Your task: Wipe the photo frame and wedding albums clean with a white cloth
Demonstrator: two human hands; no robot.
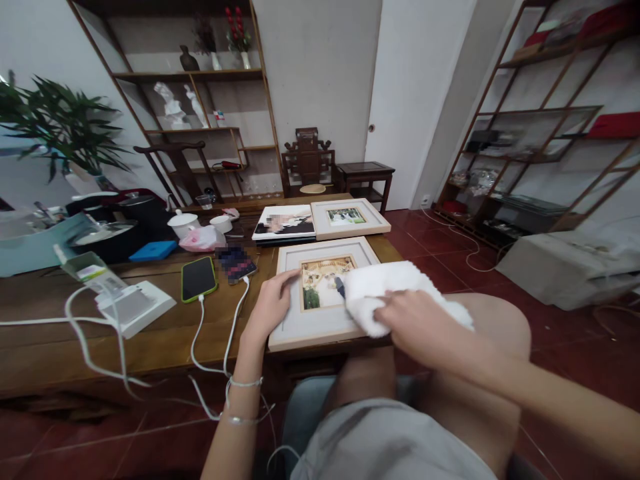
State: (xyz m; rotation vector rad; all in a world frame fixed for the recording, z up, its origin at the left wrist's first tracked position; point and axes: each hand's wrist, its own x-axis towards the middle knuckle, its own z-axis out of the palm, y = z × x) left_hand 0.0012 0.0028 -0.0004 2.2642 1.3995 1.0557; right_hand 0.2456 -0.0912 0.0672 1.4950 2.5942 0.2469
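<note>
A light wooden picture frame (295, 339) with a pale mat lies flat at the table's front edge, a wedding photo (320, 287) in its middle. My left hand (273, 303) rests on the frame's left side, fingers stretched over the mat. In my right hand (415, 323) is a bunched white towel (395, 277), pressed on the frame's right side. It hides the right part of the photo and mat. Behind it lie a second framed picture (345, 217) and a dark-and-white photo print (285, 222) on a stack.
Two phones, one in a green case (199, 280), are plugged into white cables. A white box (143, 310), a blue box (153, 251), a pink bag (203, 238) and a black pot (107, 240) occupy the table's left. A dark wooden chair (309, 160) stands beyond.
</note>
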